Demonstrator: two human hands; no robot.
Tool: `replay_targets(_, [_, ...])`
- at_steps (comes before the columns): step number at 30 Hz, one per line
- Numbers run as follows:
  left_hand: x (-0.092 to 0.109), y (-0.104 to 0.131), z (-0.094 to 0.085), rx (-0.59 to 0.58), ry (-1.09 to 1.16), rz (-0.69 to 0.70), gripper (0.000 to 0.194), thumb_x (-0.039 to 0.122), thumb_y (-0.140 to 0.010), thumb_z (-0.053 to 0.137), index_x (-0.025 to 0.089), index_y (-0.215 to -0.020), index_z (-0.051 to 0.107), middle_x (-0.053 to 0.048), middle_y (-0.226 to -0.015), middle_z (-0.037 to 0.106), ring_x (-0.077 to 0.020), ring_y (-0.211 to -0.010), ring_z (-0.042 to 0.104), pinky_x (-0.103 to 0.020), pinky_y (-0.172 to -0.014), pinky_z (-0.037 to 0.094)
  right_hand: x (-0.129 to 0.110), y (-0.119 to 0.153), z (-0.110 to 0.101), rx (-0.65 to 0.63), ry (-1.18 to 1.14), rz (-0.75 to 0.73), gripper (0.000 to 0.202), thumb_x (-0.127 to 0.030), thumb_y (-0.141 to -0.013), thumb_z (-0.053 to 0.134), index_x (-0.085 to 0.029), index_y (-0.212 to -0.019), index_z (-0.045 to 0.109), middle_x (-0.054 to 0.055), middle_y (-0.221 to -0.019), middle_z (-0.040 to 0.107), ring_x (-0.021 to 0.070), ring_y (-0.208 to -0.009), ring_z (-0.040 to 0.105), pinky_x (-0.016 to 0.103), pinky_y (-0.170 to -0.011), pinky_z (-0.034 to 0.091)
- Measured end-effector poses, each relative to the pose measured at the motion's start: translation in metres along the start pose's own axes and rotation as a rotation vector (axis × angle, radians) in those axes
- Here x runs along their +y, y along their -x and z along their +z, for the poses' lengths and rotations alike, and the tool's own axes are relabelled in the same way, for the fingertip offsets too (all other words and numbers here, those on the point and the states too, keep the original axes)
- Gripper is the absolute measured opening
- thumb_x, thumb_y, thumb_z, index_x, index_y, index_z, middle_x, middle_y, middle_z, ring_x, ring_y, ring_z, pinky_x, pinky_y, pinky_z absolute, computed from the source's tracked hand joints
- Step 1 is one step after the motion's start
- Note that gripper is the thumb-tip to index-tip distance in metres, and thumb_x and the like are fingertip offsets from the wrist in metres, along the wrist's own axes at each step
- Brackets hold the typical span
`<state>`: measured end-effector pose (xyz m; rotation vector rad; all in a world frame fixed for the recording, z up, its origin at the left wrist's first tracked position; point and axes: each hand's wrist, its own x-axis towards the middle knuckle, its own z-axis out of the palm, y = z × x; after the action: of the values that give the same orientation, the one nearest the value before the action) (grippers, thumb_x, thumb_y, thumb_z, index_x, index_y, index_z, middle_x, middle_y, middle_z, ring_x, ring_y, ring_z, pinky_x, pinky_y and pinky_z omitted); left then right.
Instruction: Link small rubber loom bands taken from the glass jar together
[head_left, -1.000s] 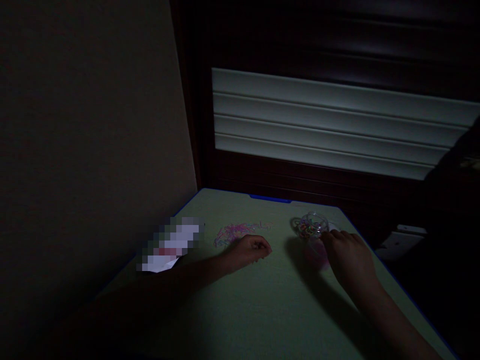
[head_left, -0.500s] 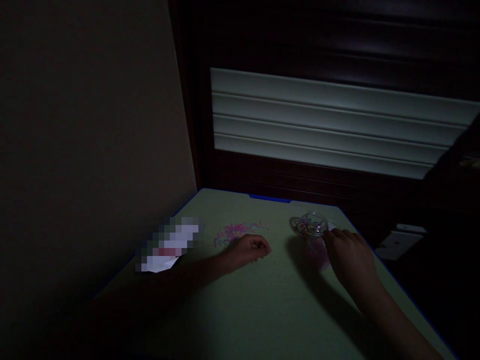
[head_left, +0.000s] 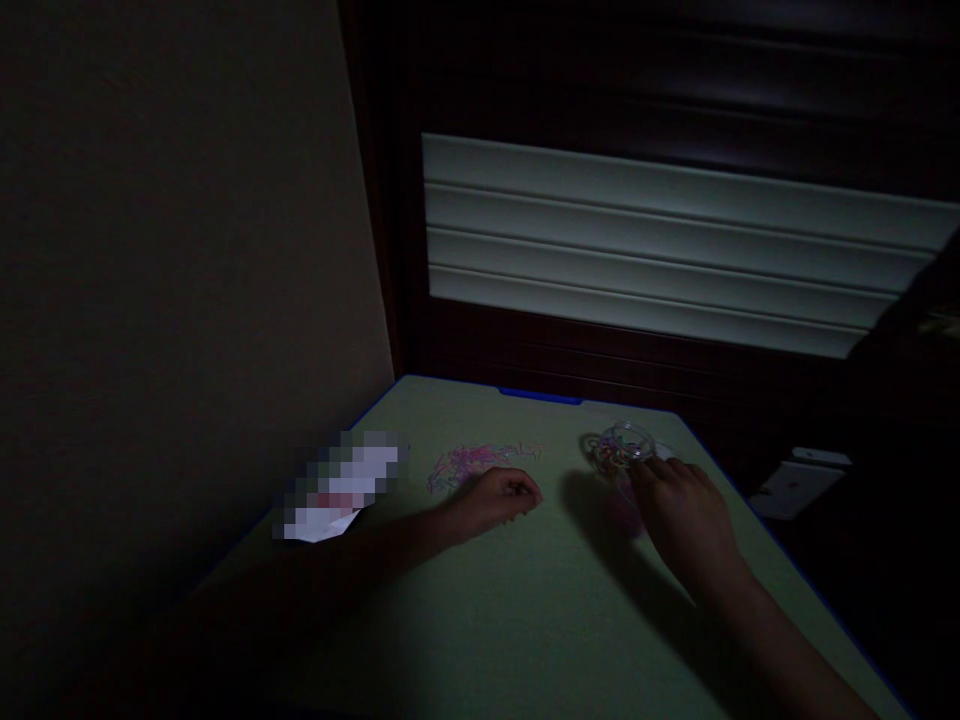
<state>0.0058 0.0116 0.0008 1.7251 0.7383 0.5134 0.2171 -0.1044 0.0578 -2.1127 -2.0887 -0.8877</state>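
Blue-edged tabletop (head_left: 540,620): left hand (head_left: 499,495), curled, beside scattered pink pieces (head_left: 472,460); open gap between hands; right hand (head_left: 681,505) at clear jar (head_left: 637,436), near right edge; whether either grip holds anything cannot be told.

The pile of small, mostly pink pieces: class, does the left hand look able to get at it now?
Probably yes: the left hand is at the near side of the pile, and nothing visible stands between them.
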Motion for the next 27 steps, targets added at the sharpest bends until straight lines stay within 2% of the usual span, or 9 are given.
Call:
replay_targets(3, [-0.002, -0.001, 0.000, -0.003, -0.017, 0.005, 0.020, 0.032, -0.070, 0.056, 0.013, -0.078, 0.061, 0.003, -0.060, 0.051, -0.0060, -0.050, 0.043, -0.018, -0.048, 0.034, -0.009, 0.000, 0.002, 0.055, -0.052, -0.108, 0.024, -0.014, -0.078, 0.050, -0.015, -0.101, 0.058, 0.008, -0.097, 0.061, 0.0223, -0.088, 0.051, 0.034, -0.077, 0.031])
replay_targets(5, [-0.005, -0.002, -0.001, -0.004, -0.020, 0.012, 0.022, 0.033, -0.070, 0.056, 0.014, -0.079, 0.060, 0.003, -0.061, 0.052, -0.0061, -0.051, 0.044, -0.018, -0.048, 0.034, -0.018, 0.000, 0.005, 0.079, -0.085, -0.194, 0.023, -0.014, -0.078, 0.052, -0.016, -0.100, 0.058, 0.007, -0.095, 0.061, 0.0216, -0.088, 0.051, 0.033, -0.078, 0.030])
replay_targets(9, [-0.012, -0.005, -0.001, -0.025, -0.023, 0.009, 0.024, 0.035, -0.071, 0.055, 0.014, -0.080, 0.060, 0.002, -0.065, 0.054, -0.0061, -0.052, 0.045, -0.017, -0.048, 0.035, -0.039, 0.003, 0.015, 0.086, -0.164, -0.332, 0.016, -0.013, -0.076, 0.055, -0.018, -0.090, 0.060, 0.003, -0.077, 0.061, 0.0173, -0.074, 0.051, 0.030, -0.070, 0.031])
replay_targets(13, [-0.011, -0.005, -0.006, -0.067, -0.032, -0.019, 0.023, 0.034, -0.070, 0.056, 0.013, -0.079, 0.060, 0.002, -0.063, 0.054, -0.0070, -0.053, 0.047, -0.018, -0.048, 0.036, -0.058, 0.006, 0.026, 0.071, -0.242, -0.393, 0.009, -0.014, -0.078, 0.053, -0.018, -0.083, 0.059, 0.003, -0.076, 0.060, 0.0150, -0.071, 0.050, 0.029, -0.068, 0.030])
replay_targets(18, [-0.001, -0.002, -0.021, -0.117, -0.105, -0.043, 0.023, 0.033, -0.069, 0.055, 0.014, -0.080, 0.061, 0.001, -0.063, 0.056, -0.0083, -0.053, 0.049, -0.019, -0.047, 0.036, -0.060, 0.007, 0.034, 0.047, -0.280, -0.389, 0.008, -0.017, -0.079, 0.054, -0.017, -0.085, 0.059, 0.003, -0.076, 0.060, 0.0141, -0.072, 0.050, 0.028, -0.070, 0.030])
replay_targets(21, [0.006, -0.003, -0.033, -0.117, -0.233, -0.021, 0.021, 0.030, -0.071, 0.052, 0.014, -0.080, 0.061, 0.001, -0.063, 0.056, -0.0089, -0.053, 0.050, -0.019, -0.049, 0.036, -0.057, 0.006, 0.035, 0.037, -0.289, -0.359, 0.012, -0.019, -0.079, 0.054, -0.017, -0.089, 0.059, 0.002, -0.077, 0.060, 0.0141, -0.073, 0.050, 0.028, -0.069, 0.030])
replay_targets(23, [0.011, -0.004, -0.043, -0.054, -0.372, 0.059, 0.019, 0.028, -0.073, 0.049, 0.014, -0.080, 0.061, -0.001, -0.068, 0.058, -0.0100, -0.057, 0.051, -0.020, -0.052, 0.036, -0.056, 0.006, 0.035, 0.032, -0.285, -0.352, 0.012, -0.018, -0.079, 0.053, -0.018, -0.089, 0.059, 0.001, -0.077, 0.060, 0.0141, -0.072, 0.050, 0.028, -0.069, 0.030])
replay_targets(25, [0.017, -0.004, -0.054, 0.016, -0.562, 0.162, 0.018, 0.027, -0.075, 0.048, 0.015, -0.078, 0.062, -0.002, -0.073, 0.060, -0.0127, -0.065, 0.054, -0.021, -0.058, 0.037, -0.056, 0.006, 0.035, 0.032, -0.277, -0.355, 0.011, -0.018, -0.080, 0.052, -0.018, -0.088, 0.059, 0.001, -0.077, 0.060, 0.0139, -0.071, 0.050, 0.028, -0.068, 0.030])
replay_targets(27, [0.024, -0.002, -0.065, 0.079, -0.816, 0.198, 0.019, 0.026, -0.077, 0.046, 0.016, -0.077, 0.062, -0.004, -0.074, 0.061, -0.0153, -0.067, 0.053, -0.024, -0.060, 0.036, -0.056, 0.006, 0.034, 0.031, -0.273, -0.358, 0.011, -0.018, -0.081, 0.051, -0.018, -0.088, 0.060, 0.002, -0.077, 0.061, 0.0137, -0.071, 0.050, 0.028, -0.067, 0.030])
